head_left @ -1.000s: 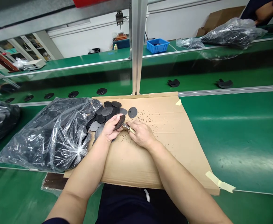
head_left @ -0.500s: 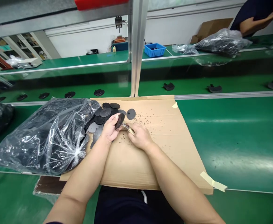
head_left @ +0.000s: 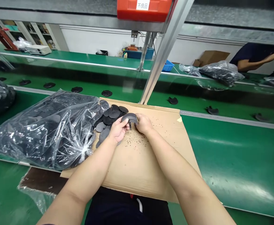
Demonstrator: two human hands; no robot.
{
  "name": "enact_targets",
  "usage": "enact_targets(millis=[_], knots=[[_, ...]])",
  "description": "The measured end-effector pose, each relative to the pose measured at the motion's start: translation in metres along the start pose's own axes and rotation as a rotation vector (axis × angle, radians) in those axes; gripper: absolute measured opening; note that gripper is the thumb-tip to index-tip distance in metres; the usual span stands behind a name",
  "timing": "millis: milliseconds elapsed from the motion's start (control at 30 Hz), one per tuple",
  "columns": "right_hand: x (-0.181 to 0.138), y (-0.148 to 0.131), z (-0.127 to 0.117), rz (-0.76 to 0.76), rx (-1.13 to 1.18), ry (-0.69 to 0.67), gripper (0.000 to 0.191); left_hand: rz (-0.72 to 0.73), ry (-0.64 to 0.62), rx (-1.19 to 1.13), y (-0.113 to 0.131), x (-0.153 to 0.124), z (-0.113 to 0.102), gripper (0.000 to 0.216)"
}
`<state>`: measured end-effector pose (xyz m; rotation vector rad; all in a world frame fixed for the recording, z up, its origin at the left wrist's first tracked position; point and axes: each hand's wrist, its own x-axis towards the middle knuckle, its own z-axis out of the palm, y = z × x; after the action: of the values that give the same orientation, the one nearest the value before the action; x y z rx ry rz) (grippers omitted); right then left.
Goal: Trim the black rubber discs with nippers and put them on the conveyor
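A dark grey, thin plastic disc [head_left: 130, 117] is held up over the cardboard, and looks arched with a gap on its lower side. My left hand [head_left: 119, 130] grips its left end, thumb on top and fingers beneath. At the right end my right hand [head_left: 144, 124] is closed, its fingertips on the disc's edge. No tool shows in my right hand; its palm is hidden. To the left lies a pile of similar discs [head_left: 114, 113], spilling from a clear plastic bag [head_left: 57, 131]. Small black scraps [head_left: 137, 142] are scattered below my hands.
The cardboard sheet [head_left: 141, 178] lies on the green bench [head_left: 233, 156]. A slanted metal post [head_left: 159, 56] rises behind it, beneath a red bin [head_left: 144, 11]. Cut-out black pieces [head_left: 107, 93] sit spaced along the green belt. A co-worker's arm [head_left: 256, 64] is at back right.
The pliers-like cutter seen in my right hand is no longer visible. The disc has turned from edge-on to an arched face. My view has shifted and tilted, showing more of the red bin.
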<state>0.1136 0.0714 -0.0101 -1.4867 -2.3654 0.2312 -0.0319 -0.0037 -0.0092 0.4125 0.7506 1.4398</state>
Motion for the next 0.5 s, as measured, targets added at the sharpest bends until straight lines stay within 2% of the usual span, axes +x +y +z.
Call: enact_targets(millis=[67,133,200,333,400,500], knots=[[0.002,0.001,0.001,-0.006,-0.016,-0.03,0.028,-0.015,0.025,-0.009,0.001,0.0,0.0,0.027],[0.0,0.004,0.002,0.005,0.029,0.004,0.027,-0.003,0.031,-0.032,0.001,-0.001,0.001,0.028],[-0.009,0.008,0.005,0.05,0.165,0.158,0.027,0.013,0.024,-0.027,0.001,-0.001,0.003,0.03],[-0.036,0.006,0.007,0.16,0.644,0.606,0.031,-0.038,0.049,0.092,-0.003,-0.004,0.006,0.025],[-0.049,-0.003,0.005,0.154,0.831,0.71,0.032,-0.096,0.046,0.154,-0.005,-0.007,0.007,0.027],[-0.063,-0.022,-0.001,0.132,0.949,0.743,0.028,-0.18,-0.015,0.203,-0.009,-0.013,0.01,0.035]])
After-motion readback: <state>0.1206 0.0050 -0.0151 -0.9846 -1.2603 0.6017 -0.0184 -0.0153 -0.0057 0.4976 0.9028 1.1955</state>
